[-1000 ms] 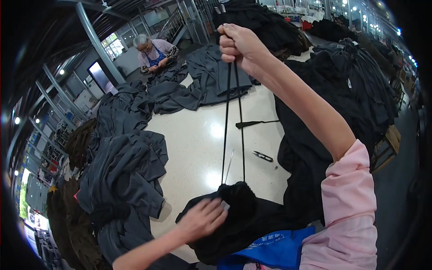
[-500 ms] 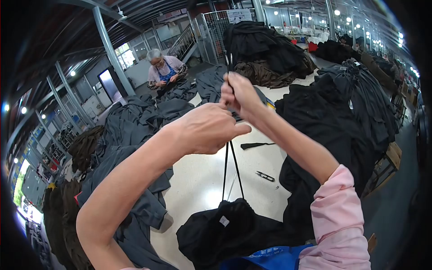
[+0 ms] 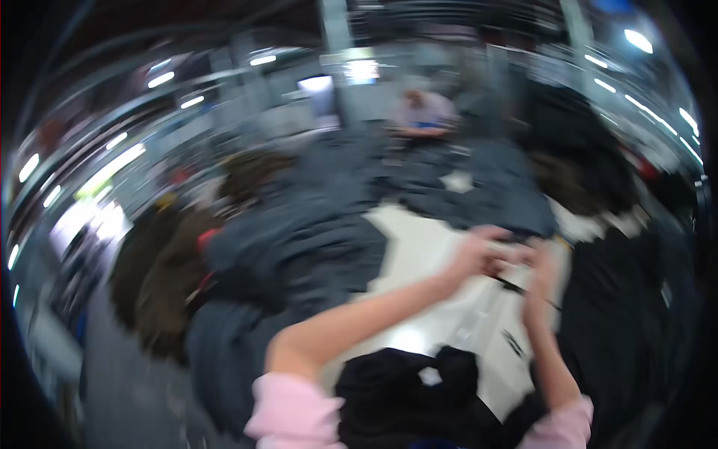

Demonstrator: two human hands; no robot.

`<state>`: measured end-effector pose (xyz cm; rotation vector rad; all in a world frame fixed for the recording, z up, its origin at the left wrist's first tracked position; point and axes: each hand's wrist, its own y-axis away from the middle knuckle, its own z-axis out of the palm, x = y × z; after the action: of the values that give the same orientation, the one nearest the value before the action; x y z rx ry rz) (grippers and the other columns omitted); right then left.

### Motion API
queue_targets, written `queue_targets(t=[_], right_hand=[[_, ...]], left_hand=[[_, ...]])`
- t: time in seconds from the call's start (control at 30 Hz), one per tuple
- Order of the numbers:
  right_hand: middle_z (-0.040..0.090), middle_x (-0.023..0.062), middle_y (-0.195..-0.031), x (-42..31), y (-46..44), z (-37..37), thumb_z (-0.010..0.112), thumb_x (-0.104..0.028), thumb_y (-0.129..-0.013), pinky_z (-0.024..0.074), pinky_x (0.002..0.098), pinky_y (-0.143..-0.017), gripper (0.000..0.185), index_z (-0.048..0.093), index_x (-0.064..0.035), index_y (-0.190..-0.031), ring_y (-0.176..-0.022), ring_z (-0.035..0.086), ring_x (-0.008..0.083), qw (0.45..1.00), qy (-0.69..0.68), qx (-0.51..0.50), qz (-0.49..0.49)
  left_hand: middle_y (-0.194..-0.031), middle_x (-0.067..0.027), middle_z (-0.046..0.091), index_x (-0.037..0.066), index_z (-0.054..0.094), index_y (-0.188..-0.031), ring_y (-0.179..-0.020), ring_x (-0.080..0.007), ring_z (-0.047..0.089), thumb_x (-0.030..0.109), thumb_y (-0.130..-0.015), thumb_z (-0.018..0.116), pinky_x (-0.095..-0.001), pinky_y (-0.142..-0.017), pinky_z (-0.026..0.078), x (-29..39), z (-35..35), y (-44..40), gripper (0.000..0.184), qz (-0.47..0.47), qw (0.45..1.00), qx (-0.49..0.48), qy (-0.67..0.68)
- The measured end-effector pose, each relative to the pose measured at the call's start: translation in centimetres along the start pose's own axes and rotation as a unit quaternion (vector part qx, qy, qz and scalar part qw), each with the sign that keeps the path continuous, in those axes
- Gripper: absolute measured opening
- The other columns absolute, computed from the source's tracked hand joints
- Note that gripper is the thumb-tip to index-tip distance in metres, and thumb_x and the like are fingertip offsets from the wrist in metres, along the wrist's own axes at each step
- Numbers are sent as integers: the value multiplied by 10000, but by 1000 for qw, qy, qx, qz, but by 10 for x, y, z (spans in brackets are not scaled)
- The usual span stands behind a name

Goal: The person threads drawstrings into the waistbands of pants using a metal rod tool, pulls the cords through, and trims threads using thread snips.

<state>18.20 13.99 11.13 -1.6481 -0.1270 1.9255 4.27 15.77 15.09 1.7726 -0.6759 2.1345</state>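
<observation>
A black garment [image 3: 407,396] with a small white label [image 3: 429,376] lies bunched at the table's near edge, in front of my body. Beyond it, my left hand [image 3: 482,254] and my right hand [image 3: 537,263] are close together above the table, fingers curled inward. Both were closed on the garment's black drawstring in the earlier frame; motion blur now hides its thin strands. Beneath the hands a short dark strip [image 3: 511,285] lies on the white tabletop [image 3: 426,299], and a pair of thread snips [image 3: 513,343] lies nearer to me.
Dark grey garments [image 3: 314,217] cover the table's left and far parts. Black garments [image 3: 613,322] are heaped on the right, with brown ones [image 3: 176,277] hanging at the left. Across the table sits another person [image 3: 422,116] in a pale top.
My view has swung left and blurred. Both hands have moved lower and farther out from the raised pull on the drawstring, and now lie at the right of the view. The garment stays near me.
</observation>
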Motion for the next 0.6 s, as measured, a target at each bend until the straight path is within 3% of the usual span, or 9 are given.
queue_targets(t=[0.07,0.17,0.23,0.3,0.37,0.43,0.5,0.57,0.6], right_hand=[[520,28,-734,25,-23,-18,350,-264,-871,379,244,-667,278,514,-49,-806,-725,482,115,984,51,-104,-134],[487,29,-858,-2,-7,7,386,-343,-863,391,247,-664,329,452,-51,-1000,-788,471,108,994,1,-42,105],[487,32,-908,9,-1,19,415,-357,-856,395,232,-680,369,444,-39,-1041,-828,477,110,995,-49,12,87],[489,56,-936,38,-11,10,436,-359,-850,406,225,-681,400,430,-28,-1075,-868,475,108,992,-60,-81,74],[492,55,-931,33,6,22,437,-338,-855,409,210,-634,357,435,-38,-1048,-828,483,92,990,-87,-50,96],[494,28,-872,35,11,23,430,-326,-861,397,191,-592,288,443,-66,-982,-747,482,66,976,-114,-139,123],[511,17,-866,65,6,11,434,-317,-858,410,201,-618,269,450,-70,-962,-739,503,78,954,-155,-205,155],[487,-11,-728,57,28,32,409,-306,-869,373,190,-529,212,451,-100,-893,-619,457,52,951,-200,-124,201],[484,-13,-702,72,29,30,403,-314,-870,339,185,-478,221,450,-100,-902,-559,421,46,942,-212,-144,219]], left_hand=[[-859,-74,526,75,399,-1140,-611,-141,561,55,-704,565,-268,-588,476,0,7,-3,467,-58,998,3,30],[-875,-127,523,5,291,-1184,-581,-190,583,-97,-650,508,-312,-496,493,-26,-2,-10,585,-1,996,-70,58],[-883,-143,520,-18,251,-1197,-573,-204,588,-130,-632,497,-316,-478,494,-33,-6,-13,626,14,997,-66,44],[-845,-153,531,-54,191,-1206,-561,-214,591,-148,-617,483,-300,-459,494,-27,-6,-5,664,-10,998,-29,-45],[-818,-146,536,-59,183,-1211,-580,-205,591,-144,-613,491,-296,-450,486,-27,-9,3,677,-11,997,-12,-74],[-763,-132,545,-70,167,-1220,-619,-189,590,-134,-605,509,-290,-433,470,-31,-14,8,706,-8,991,18,-135],[-737,-157,554,-72,196,-1214,-674,-248,591,-77,-571,573,-347,-501,468,-51,-24,-3,745,-15,993,18,-113],[-709,-193,560,-71,254,-1193,-721,-324,572,10,-532,621,-395,-612,450,-50,-23,0,760,103,847,114,-510],[-683,-205,560,-55,314,-1167,-718,-365,549,61,-515,621,-412,-678,422,-43,-21,3,730,83,839,135,-520]])
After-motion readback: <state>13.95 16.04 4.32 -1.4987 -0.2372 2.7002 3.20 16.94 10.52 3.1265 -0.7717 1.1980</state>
